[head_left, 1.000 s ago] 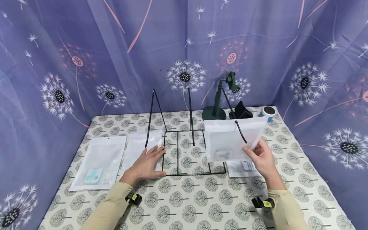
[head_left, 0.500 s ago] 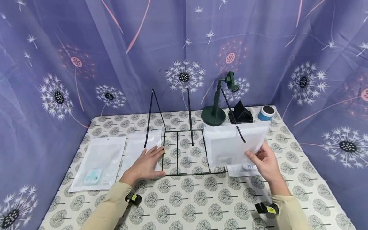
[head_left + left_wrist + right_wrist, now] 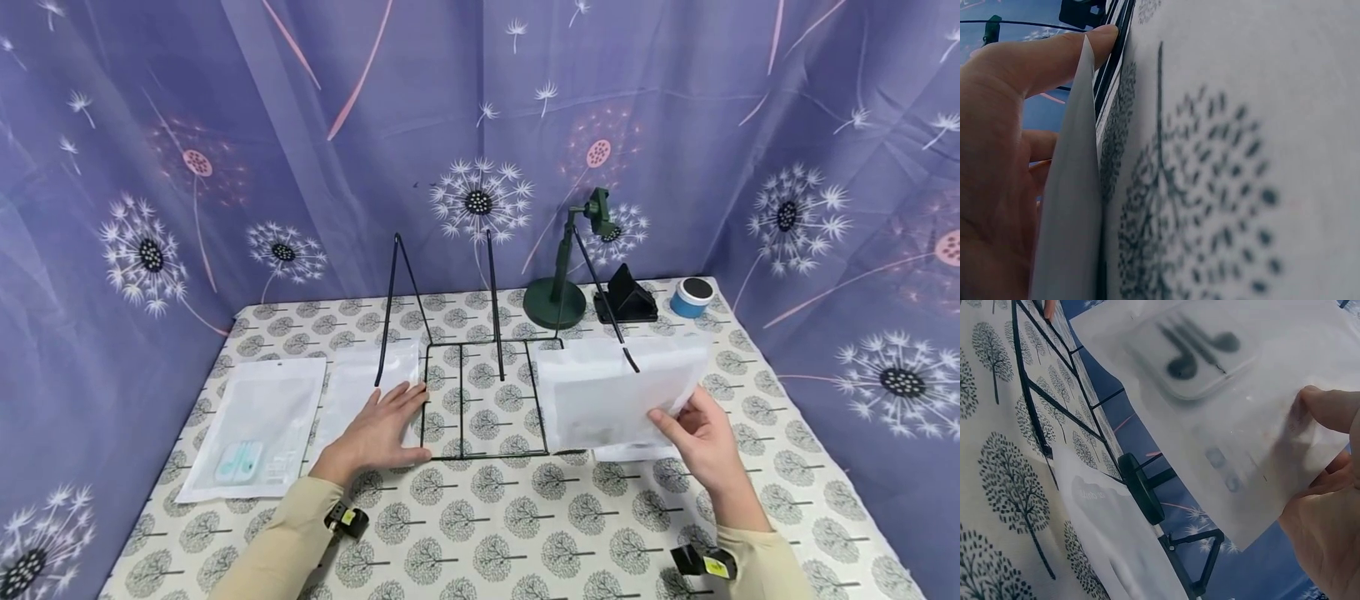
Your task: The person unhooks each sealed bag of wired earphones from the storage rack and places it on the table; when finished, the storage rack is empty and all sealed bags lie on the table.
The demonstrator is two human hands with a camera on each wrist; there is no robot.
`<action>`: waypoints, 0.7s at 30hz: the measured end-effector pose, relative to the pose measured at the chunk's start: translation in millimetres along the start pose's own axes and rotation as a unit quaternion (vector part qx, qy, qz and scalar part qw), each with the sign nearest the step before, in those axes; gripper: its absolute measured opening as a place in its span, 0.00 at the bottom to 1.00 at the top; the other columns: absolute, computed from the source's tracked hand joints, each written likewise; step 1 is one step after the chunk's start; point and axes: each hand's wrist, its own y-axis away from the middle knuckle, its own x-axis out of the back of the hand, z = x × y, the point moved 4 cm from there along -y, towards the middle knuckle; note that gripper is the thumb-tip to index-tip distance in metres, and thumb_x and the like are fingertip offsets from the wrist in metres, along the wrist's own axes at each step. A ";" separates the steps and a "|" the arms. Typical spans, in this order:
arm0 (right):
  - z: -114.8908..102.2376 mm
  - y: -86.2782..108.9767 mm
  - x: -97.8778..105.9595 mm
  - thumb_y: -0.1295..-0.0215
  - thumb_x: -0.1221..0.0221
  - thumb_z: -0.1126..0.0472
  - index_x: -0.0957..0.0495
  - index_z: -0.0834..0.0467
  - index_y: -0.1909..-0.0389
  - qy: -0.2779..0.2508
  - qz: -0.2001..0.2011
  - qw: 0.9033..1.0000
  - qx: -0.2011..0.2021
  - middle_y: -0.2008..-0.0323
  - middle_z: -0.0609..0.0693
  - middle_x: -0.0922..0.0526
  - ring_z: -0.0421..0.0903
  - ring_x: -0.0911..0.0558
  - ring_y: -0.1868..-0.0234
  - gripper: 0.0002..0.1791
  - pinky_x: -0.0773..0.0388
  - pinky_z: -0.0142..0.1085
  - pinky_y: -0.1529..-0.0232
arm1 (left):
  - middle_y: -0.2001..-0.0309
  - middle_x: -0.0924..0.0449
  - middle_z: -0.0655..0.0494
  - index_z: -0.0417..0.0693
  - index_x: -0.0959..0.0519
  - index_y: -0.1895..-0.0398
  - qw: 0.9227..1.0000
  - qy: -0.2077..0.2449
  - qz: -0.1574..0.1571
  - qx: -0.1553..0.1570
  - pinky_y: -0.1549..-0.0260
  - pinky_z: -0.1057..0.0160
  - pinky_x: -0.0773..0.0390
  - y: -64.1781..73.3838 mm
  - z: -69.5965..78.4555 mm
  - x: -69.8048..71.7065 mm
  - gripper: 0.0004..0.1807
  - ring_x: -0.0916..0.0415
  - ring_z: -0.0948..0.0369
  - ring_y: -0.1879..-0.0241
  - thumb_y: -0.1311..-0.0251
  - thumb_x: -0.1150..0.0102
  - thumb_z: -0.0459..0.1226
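My right hand (image 3: pixel 705 450) pinches the right edge of a white translucent zip pouch (image 3: pixel 592 404) between thumb and fingers. The black prong of a wire display rack (image 3: pixel 461 404) passes through the pouch near its top, its tip showing in front. In the right wrist view, dark earphones in a clear case (image 3: pixel 1200 387) show through the pouch. My left hand (image 3: pixel 378 433) lies with fingers extended at the rack base's left side, over a white pouch (image 3: pixel 363 371). In the left wrist view, the thumb reaches the black wire beside that pouch's edge (image 3: pixel 1069 187).
Far left lies a pouch (image 3: pixel 277 408) with mint earphones. Another pouch (image 3: pixel 637 453) lies partly hidden beneath the held one. Behind stand a green phone stand (image 3: pixel 555 304), a black folded stand (image 3: pixel 626 300) and a blue jar (image 3: pixel 690 300). Two more rack prongs rise at left and middle.
My right hand and the pouch have moved down and slightly right, with the pouch sinking along the prong and covering more of the pouch below. My left hand stays in place.
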 end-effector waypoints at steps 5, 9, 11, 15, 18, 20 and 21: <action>-5.2 6.2 1.5 0.47 0.50 0.89 0.28 0.72 0.52 0.027 0.016 0.999 -0.015 0.57 0.44 0.14 0.39 0.13 0.58 0.22 0.15 0.30 0.59 | 0.22 0.51 0.53 0.49 0.45 0.24 1.000 0.003 0.002 -0.002 0.30 0.33 0.55 0.6 1.2 1.2 0.55 0.54 0.47 0.24 0.51 0.38 0.66; -8.2 9.1 3.1 0.48 0.50 0.89 0.28 0.72 0.52 0.027 0.011 0.999 -0.017 0.56 0.44 0.14 0.39 0.13 0.58 0.22 0.15 0.32 0.60 | 0.23 0.51 0.52 0.48 0.45 0.24 1.000 0.006 0.007 -0.004 0.30 0.32 0.55 0.8 1.2 0.8 0.55 0.54 0.46 0.24 0.51 0.38 0.65; -9.1 10.6 4.0 0.48 0.50 0.90 0.29 0.72 0.51 0.024 0.004 1.000 -0.017 0.56 0.43 0.14 0.39 0.14 0.57 0.23 0.15 0.33 0.60 | 0.23 0.51 0.52 0.48 0.44 0.24 1.000 0.005 0.008 -0.005 0.30 0.32 0.55 0.7 1.0 0.6 0.55 0.54 0.46 0.24 0.52 0.38 0.65; -11.0 13.7 6.0 0.47 0.50 0.89 0.31 0.76 0.50 0.027 -0.004 0.999 -0.018 0.54 0.43 0.15 0.39 0.14 0.56 0.22 0.15 0.32 0.59 | 0.23 0.50 0.52 0.48 0.44 0.25 1.000 0.004 0.009 -0.006 0.31 0.32 0.54 0.2 0.7 0.2 0.55 0.54 0.46 0.24 0.52 0.38 0.66; -12.9 16.1 7.5 0.46 0.48 0.87 0.34 0.81 0.50 0.035 -0.001 0.999 -0.024 0.54 0.42 0.15 0.38 0.14 0.55 0.19 0.16 0.31 0.57 | 0.23 0.51 0.52 0.48 0.44 0.24 1.000 0.004 0.008 -0.005 0.31 0.32 0.54 0.1 0.5 0.0 0.55 0.54 0.46 0.24 0.52 0.38 0.66; -14.0 17.6 8.3 0.44 0.45 0.84 0.35 0.82 0.51 0.037 0.004 0.999 -0.029 0.54 0.42 0.15 0.38 0.14 0.55 0.18 0.16 0.30 0.56 | 0.23 0.51 0.52 0.49 0.45 0.24 1.000 0.005 0.007 -0.004 0.30 0.32 0.55 0.3 0.7 0.3 0.56 0.54 0.47 0.24 0.52 0.38 0.66; -14.3 18.4 8.6 0.43 0.45 0.84 0.35 0.83 0.51 0.038 0.006 0.999 -0.032 0.54 0.42 0.15 0.38 0.14 0.55 0.18 0.16 0.30 0.55 | 0.23 0.51 0.53 0.49 0.45 0.24 1.000 0.006 0.006 -0.003 0.30 0.32 0.55 0.3 0.9 0.5 0.56 0.54 0.47 0.24 0.52 0.38 0.66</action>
